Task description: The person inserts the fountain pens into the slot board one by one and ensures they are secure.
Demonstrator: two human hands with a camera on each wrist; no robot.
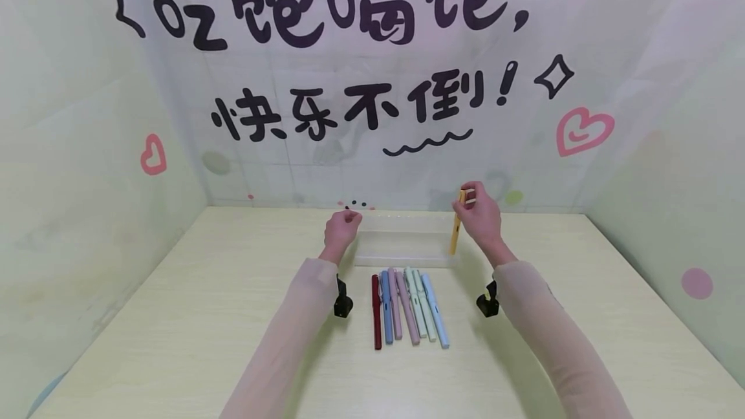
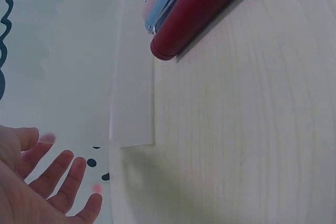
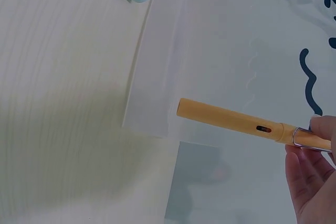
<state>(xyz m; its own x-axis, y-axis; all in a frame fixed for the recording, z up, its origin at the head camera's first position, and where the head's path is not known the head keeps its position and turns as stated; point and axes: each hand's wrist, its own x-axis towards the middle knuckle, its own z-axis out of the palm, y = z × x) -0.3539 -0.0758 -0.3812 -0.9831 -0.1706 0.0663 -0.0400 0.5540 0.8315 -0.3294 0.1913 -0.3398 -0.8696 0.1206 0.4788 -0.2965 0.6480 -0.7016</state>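
My right hand [image 1: 480, 213] pinches a yellow-orange pen [image 1: 455, 233] by its clipped cap. The pen tilts, blunt end down, at the right end of a translucent plastic box [image 1: 405, 262]. In the right wrist view, thumb and fingers hold the cap of the pen [image 3: 226, 118] over the box's end. My left hand [image 1: 341, 229] is by the box's left end. The left wrist view shows its relaxed, parted fingers [image 2: 65, 179] with nothing between them, beside the translucent box [image 2: 132, 93].
Several capped pens lie side by side in front of the box: dark red [image 1: 376, 312], blue [image 1: 387, 308], mauve, pale green and light blue [image 1: 435, 312]. A printed backdrop [image 1: 361, 167] stands behind the wooden table [image 1: 233, 315], with walls at both sides.
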